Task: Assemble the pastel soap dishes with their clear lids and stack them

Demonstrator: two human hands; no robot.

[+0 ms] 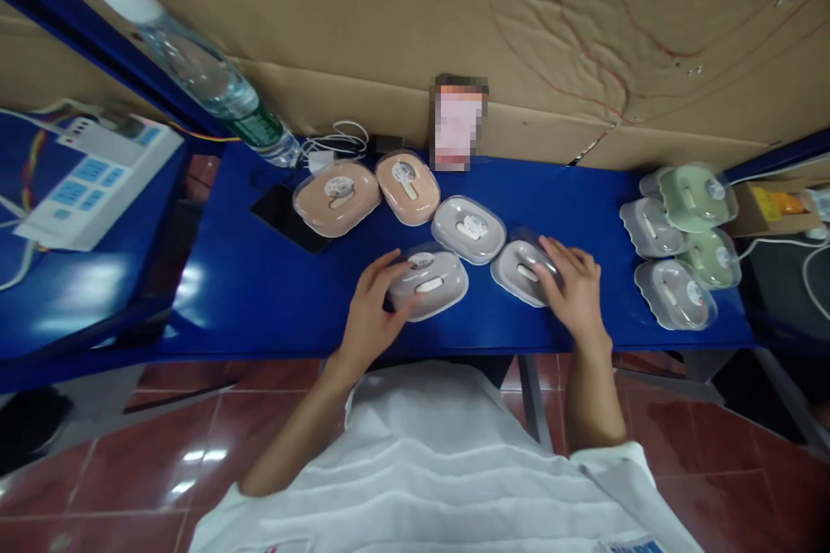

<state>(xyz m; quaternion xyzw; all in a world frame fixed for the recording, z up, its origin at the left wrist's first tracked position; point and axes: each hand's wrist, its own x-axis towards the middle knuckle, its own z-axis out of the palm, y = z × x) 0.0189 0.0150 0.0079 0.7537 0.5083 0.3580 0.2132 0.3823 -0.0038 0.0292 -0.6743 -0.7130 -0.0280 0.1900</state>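
Note:
My left hand (379, 304) grips the left end of a grey soap box (441, 281) with a clear lid, thumb at the front and fingers over the back. My right hand (574, 285) is closed around the right side of another grey soap box (515, 272), which sits on the table and is partly hidden by the fingers. Just behind, between the two, lies a third grey soap box (468, 230) with a round sticker. Two peach soap boxes (408, 188) stand farther back on the left; one overlaps a dark phone (285, 220).
On the blue table (558, 190), several green and grey soap boxes (674, 294) are piled at the right. A lit phone (459, 125) leans on the cardboard wall. A water bottle (213, 86), white cable (341, 138) and power strip (97, 181) are at the left. A small cardboard box (769, 207) stands far right.

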